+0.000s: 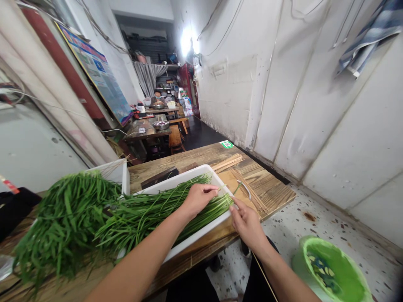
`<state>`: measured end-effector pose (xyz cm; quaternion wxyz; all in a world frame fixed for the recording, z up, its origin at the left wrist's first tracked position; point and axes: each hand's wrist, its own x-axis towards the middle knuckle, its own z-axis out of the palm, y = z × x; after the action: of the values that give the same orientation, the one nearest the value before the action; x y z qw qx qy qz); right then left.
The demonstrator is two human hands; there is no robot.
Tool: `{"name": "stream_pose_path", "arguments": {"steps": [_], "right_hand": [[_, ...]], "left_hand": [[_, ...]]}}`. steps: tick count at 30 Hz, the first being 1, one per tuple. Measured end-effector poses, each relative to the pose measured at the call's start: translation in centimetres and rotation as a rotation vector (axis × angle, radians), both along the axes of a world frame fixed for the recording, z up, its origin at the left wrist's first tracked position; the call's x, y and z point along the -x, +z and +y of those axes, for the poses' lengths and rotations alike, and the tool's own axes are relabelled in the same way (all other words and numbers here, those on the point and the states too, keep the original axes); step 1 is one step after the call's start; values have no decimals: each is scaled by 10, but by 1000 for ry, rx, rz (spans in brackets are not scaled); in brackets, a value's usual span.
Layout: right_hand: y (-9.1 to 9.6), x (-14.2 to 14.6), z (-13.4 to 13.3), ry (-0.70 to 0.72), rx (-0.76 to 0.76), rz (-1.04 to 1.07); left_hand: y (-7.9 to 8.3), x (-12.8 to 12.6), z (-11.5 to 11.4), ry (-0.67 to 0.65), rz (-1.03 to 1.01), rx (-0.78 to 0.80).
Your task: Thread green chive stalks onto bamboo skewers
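A white plastic tray (205, 168) on the wooden table holds long garlic chives (160, 200), pale stem ends to the right. Over these stems, my left hand (200, 200) is closed in a pinch, with a small pale bit of chive stem showing at its fingertips. At the tray's right end, my right hand (247, 220) is closed around a thin bamboo skewer (263, 274), which slants down below the hand. A short green piece (238, 188) sticks up beside the right fingertips; whether it is on the skewer I cannot tell.
More chives (67, 218) overflow a second white tray (125, 176) on the left. Loose bamboo skewers (228, 162) lie on the wooden table (267, 188) behind the tray. A green bucket (352, 262) stands on the floor at right. Farther back, a person (158, 100) sits among tables with bowls.
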<state>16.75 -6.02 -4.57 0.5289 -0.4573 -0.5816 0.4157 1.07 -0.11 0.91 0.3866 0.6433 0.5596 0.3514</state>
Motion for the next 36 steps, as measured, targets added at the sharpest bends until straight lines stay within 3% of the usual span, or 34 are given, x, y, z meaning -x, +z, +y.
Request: {"name": "stream_pose_path", "arguments": {"steps": [36], "right_hand": [[3,0,-2,2,3,-1]], "left_hand": [[-6,0,2,23,-33,-2]]}}
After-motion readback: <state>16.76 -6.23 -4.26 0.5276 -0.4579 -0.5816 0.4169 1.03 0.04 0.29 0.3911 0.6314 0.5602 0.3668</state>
